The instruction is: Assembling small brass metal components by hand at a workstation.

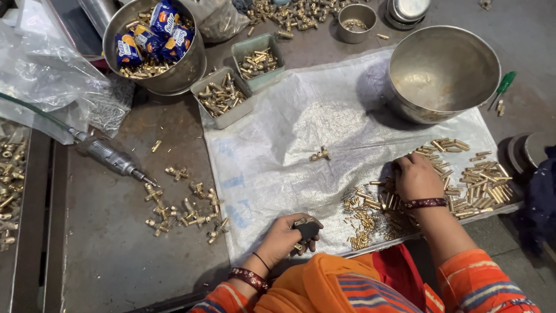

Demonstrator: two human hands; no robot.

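Brass fittings [220, 95] fill grey trays [229, 116]; steel bowl [443, 69] near right hand [417, 177].

Between the left hand [284, 237] and the right hand [416, 177] the white woven sheet [278, 145] lies mostly bare (only one small brass fitting [319, 154] sits mid-sheet), hemmed by the big steel bowl [441, 72] beyond, two grey trays [243, 72] at its far-left corner, and brass pins [475, 182] heaped right.
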